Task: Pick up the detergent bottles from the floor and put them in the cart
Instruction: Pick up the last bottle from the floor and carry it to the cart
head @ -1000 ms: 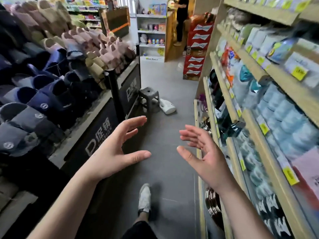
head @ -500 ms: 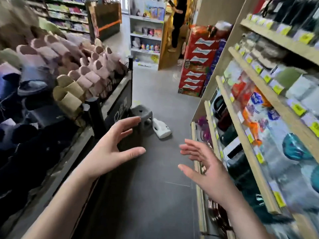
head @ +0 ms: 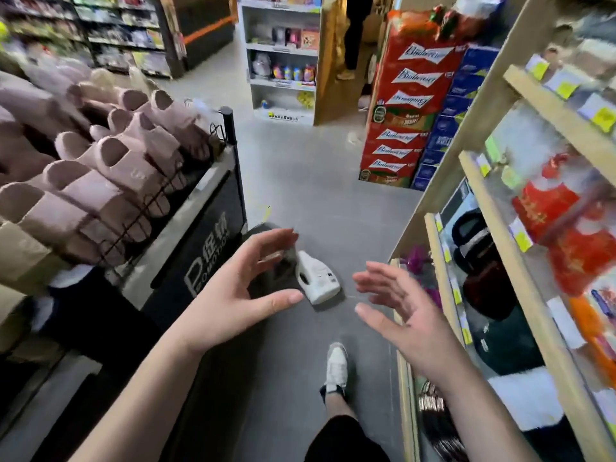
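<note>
Bottle (head: 318,280) on its side on floor (head: 300,181), rigid, likely heavy; grab handle; left hand (head: 233,295), right hand (head: 405,315) both spread, empty

A single wide-angle view looks from the person's head, forward and down a shop aisle. The floor (head: 300,181) runs ahead to far shelving; a slipper rack (head: 110,181) flanks the left edge and wooden shelves (head: 520,201) the right (both bowed by the lens). The forearms and the person's own shoe (head: 336,368) sit close beneath the camera, the aisle's end well off
</note>
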A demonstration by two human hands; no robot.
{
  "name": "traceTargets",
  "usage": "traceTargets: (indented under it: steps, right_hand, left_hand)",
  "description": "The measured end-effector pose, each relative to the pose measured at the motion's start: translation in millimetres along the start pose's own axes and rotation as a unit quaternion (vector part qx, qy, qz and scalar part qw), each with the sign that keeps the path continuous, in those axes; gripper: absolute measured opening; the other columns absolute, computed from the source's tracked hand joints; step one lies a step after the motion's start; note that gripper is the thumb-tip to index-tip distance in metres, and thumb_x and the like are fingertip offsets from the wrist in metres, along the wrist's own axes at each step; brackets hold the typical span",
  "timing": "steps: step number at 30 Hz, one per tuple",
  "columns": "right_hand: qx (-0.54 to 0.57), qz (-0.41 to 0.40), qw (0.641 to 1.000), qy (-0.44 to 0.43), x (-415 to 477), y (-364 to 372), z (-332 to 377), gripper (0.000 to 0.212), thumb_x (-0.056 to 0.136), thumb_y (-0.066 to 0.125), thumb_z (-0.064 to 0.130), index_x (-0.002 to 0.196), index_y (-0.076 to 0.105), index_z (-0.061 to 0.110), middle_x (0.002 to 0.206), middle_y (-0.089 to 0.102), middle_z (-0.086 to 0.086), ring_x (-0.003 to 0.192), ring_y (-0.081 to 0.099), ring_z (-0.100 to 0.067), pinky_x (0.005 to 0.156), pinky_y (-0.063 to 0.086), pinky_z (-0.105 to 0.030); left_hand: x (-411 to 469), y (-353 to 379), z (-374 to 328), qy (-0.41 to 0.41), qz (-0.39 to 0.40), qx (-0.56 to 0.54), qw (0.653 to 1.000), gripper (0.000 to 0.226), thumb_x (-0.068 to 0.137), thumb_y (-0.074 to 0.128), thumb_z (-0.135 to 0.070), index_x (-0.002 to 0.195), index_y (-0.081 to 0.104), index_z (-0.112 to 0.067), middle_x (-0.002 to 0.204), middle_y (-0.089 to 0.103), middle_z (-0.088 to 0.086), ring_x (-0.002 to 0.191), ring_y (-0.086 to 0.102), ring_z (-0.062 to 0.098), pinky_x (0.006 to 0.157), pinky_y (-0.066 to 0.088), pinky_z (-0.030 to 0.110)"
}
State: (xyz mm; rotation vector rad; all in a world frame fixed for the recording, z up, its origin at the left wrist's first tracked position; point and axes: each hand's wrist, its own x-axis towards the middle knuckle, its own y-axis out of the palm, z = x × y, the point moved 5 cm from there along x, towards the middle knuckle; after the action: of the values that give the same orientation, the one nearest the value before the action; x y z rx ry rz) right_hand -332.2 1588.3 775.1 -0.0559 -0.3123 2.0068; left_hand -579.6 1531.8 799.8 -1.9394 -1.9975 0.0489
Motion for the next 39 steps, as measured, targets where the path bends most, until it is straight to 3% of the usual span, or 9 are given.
traceTargets:
  steps: [7,11,18,20,23,26,30,34,39]
  right_hand:
    - [-0.023,0.053,0.998,0.021,251.0,-77.4,-55.8,0.062,0.083,0.086,0.014,0.136,0.058,0.031,0.128,0.071,0.016,0.124,0.065,-0.009,0.111,0.049,-0.035]
    - [-0.014,0.074,0.997,0.033,340.8,-92.5,-80.3,0.060,0.081,0.086,0.023,0.133,0.059,0.034,0.128,0.071,0.014,0.124,0.066,-0.011,0.110,0.048,-0.038]
    - [-0.002,0.076,0.992,0.103,418.7,-95.5,-153.1,0.059,0.080,0.084,0.028,0.133,0.059,0.030,0.127,0.071,0.016,0.122,0.066,-0.006,0.109,0.050,-0.034]
    - [-0.004,0.075,0.989,0.127,430.3,-94.3,-178.4,0.059,0.082,0.085,0.023,0.134,0.059,0.029,0.126,0.071,0.017,0.122,0.066,-0.004,0.108,0.050,-0.029]
    - [-0.001,0.071,0.983,0.169,445.7,-88.0,-226.6,0.062,0.076,0.082,0.039,0.133,0.059,0.031,0.125,0.071,0.018,0.123,0.065,-0.002,0.106,0.049,-0.024]
    - [0.010,0.054,0.977,0.206,465.3,-72.7,-293.9,0.063,0.073,0.082,0.040,0.130,0.060,0.030,0.122,0.072,0.013,0.119,0.066,-0.001,0.102,0.049,-0.020]
    - [0.003,0.044,0.967,0.252,479.3,-40.5,-414.2,0.055,0.082,0.087,0.018,0.128,0.059,0.030,0.124,0.070,0.011,0.114,0.067,0.002,0.095,0.047,-0.012]
    - [-0.028,0.038,0.957,0.288,493.4,-9.4,-547.5,0.054,0.082,0.088,0.020,0.126,0.058,0.029,0.123,0.069,0.007,0.108,0.066,0.002,0.087,0.045,-0.006]
    - [-0.111,0.060,0.936,0.328,510.0,28.7,-714.0,0.068,0.080,0.089,0.037,0.138,0.057,0.020,0.130,0.067,0.001,0.117,0.064,-0.011,0.107,0.049,-0.029]
  left_hand:
    - [220.7,-19.3,83.7,-0.089,-0.071,0.008,0.993,0.092,0.075,0.081,-0.063,0.149,0.048,-0.018,0.150,0.056,-0.009,0.144,0.048,0.009,0.122,0.038,0.045]
    - [289.4,-26.3,117.9,-0.129,-0.076,0.014,0.989,0.081,0.078,0.081,-0.046,0.148,0.049,-0.020,0.151,0.055,-0.010,0.143,0.048,0.007,0.120,0.041,0.037]
    - [348.8,-21.3,209.5,-0.230,-0.098,-0.020,0.968,0.088,0.069,0.083,-0.069,0.143,0.053,-0.032,0.145,0.059,-0.014,0.138,0.054,0.005,0.119,0.042,0.045]
    - [364.4,-16.3,239.3,-0.257,-0.105,-0.029,0.960,0.087,0.069,0.084,-0.068,0.142,0.054,-0.031,0.143,0.061,-0.013,0.137,0.055,0.005,0.118,0.043,0.045]
    - [377.0,-1.0,297.9,-0.309,-0.114,-0.046,0.943,0.075,0.077,0.084,-0.049,0.142,0.054,-0.028,0.143,0.061,-0.010,0.136,0.054,0.001,0.119,0.043,0.043]
    - [379.7,17.4,374.3,-0.356,-0.130,-0.048,0.924,0.076,0.074,0.083,-0.043,0.142,0.055,-0.026,0.140,0.062,-0.011,0.132,0.056,-0.002,0.117,0.044,0.039]
    - [371.0,49.7,498.3,-0.422,-0.162,-0.050,0.891,0.086,0.066,0.083,-0.054,0.142,0.054,-0.025,0.138,0.062,-0.008,0.130,0.059,0.006,0.116,0.045,0.036]
    - [351.9,91.5,626.0,-0.477,-0.154,-0.034,0.865,0.088,0.077,0.087,-0.049,0.148,0.047,-0.018,0.143,0.058,-0.002,0.131,0.057,0.011,0.117,0.043,0.035]
    - [313.9,144.5,783.4,-0.580,-0.178,-0.040,0.794,0.110,0.057,0.086,-0.075,0.138,0.053,-0.009,0.137,0.061,0.014,0.128,0.061,0.031,0.109,0.049,0.050]
